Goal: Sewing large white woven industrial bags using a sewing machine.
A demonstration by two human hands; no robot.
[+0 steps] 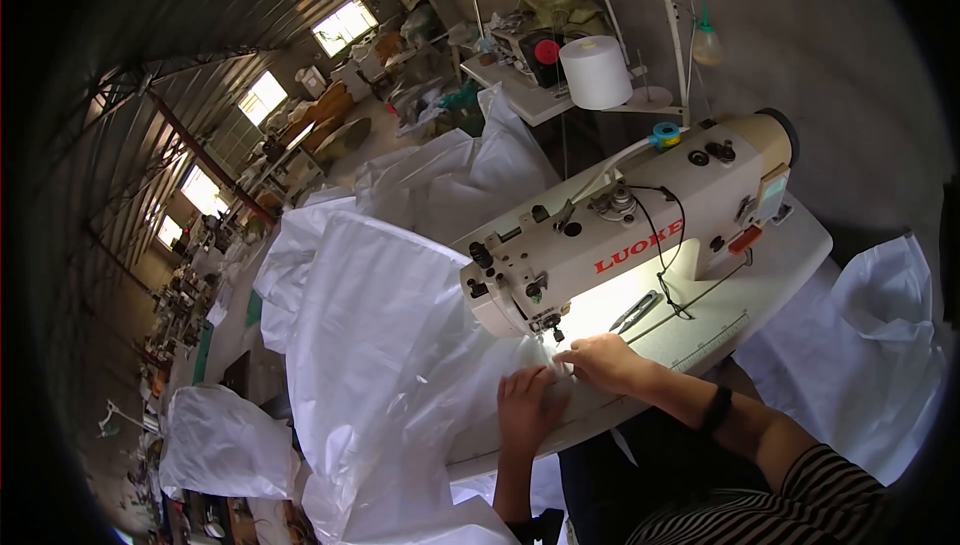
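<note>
A large white sheet of smooth fabric spreads over the left of the sewing table and hangs down its front. Its edge runs to the needle area of a white sewing machine, where a lamp lights the bed. My left hand lies on the sheet's edge, left of the needle, fingers extended and thumb apart. Close in front of the needle, my right hand has thumb and fingertips pinched at the fabric's edge. The small piece between these fingertips is partly hidden. Behind it, thread snips rest on the machine bed.
A white thread cone stands on a holder behind the machine. More white fabric hangs at the right, and a white bundle sits at the lower left. A dark cord dangles over the machine arm. Other workbenches line the room.
</note>
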